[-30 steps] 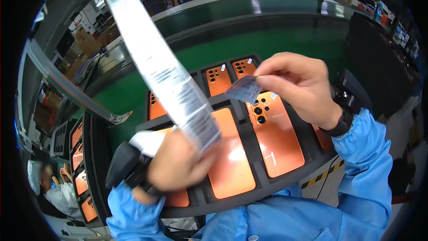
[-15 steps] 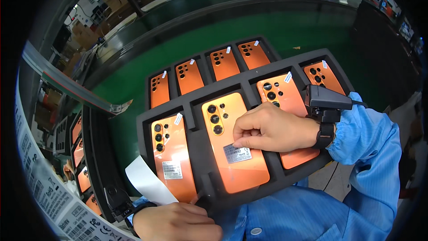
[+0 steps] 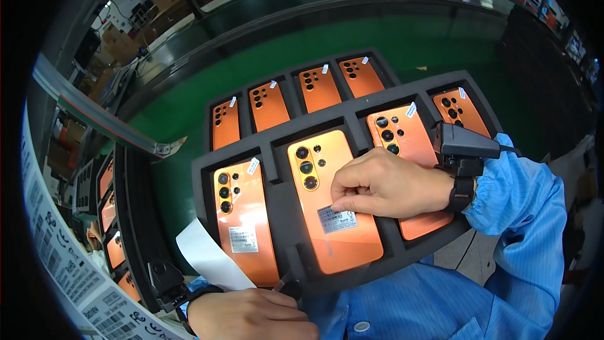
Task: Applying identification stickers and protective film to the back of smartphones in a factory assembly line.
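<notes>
Green surface (image 3: 251,63) spreads widest across the view, beyond the work. Two dark foam trays next: front tray (image 3: 270,164) close to the person, rear tray (image 3: 293,91) just past it, four orange phones in a row there, camera side up. Blue sleeve (image 3: 519,214) on the right arm. Long printed label strip (image 3: 82,283) curves down the left edge toward the left wrist; shorter blank white strip (image 3: 211,258) lies beside and partly over the left phone (image 3: 251,211).

Front tray bears four orange phones, backs up. Central phone (image 3: 319,195) at second slot from left, whether seated or slightly raised cannot tell. Right phone (image 3: 406,132) partly behind the right hand (image 3: 390,182); far right phone (image 3: 472,113) partly behind the black wrist device (image 3: 465,141).

Right hand above central phone, thumb and forefinger drawn together, fingers (image 3: 347,201) pinching at the upper edge of a silver-grey label (image 3: 338,220), which lies on the phone's lower half. Left hand (image 3: 251,315) low at the tray's near edge, knuckles up, fingers curled, tips hidden; grip cannot be told. Similar label (image 3: 243,240) flat on left phone. Smallest: white tab (image 3: 253,166) beside that phone's cameras
</notes>
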Available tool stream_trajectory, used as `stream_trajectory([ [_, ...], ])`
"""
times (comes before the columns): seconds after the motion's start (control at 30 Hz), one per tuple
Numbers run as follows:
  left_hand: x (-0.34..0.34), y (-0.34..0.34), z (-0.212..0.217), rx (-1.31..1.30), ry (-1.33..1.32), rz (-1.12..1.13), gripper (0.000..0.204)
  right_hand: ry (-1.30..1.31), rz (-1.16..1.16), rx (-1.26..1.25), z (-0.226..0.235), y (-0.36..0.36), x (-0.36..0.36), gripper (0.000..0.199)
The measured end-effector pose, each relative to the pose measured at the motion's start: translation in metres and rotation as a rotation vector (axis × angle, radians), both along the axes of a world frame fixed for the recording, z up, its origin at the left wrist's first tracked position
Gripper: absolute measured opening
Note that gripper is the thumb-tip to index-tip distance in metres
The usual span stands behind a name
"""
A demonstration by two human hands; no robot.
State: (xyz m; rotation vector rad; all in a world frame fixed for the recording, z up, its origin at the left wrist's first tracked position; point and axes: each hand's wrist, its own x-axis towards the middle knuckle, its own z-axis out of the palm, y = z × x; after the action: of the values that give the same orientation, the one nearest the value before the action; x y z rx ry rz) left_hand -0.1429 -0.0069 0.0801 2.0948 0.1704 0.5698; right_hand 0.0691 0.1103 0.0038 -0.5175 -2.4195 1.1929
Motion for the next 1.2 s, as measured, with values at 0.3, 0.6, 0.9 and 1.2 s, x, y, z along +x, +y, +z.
stream_trajectory([
  [0.3,0.001,0.0,0.007,-0.008,0.052,0.031,0.012,0.018,-0.021,-0.006,0.003,0.002,-0.002,0.015],
  [0.6,0.001,-0.002,0.004,-0.005,0.035,0.037,0.012,0.011,-0.023,0.006,0.003,0.0,-0.003,0.015],
  [0.9,0.001,-0.004,0.004,-0.037,0.058,0.025,0.01,0.035,-0.011,0.102,-0.002,-0.007,0.0,0.016],
  [1.2,0.005,0.008,-0.004,-0.042,0.053,0.016,0.011,-0.129,-0.052,0.853,0.014,0.011,-0.014,0.053],
])
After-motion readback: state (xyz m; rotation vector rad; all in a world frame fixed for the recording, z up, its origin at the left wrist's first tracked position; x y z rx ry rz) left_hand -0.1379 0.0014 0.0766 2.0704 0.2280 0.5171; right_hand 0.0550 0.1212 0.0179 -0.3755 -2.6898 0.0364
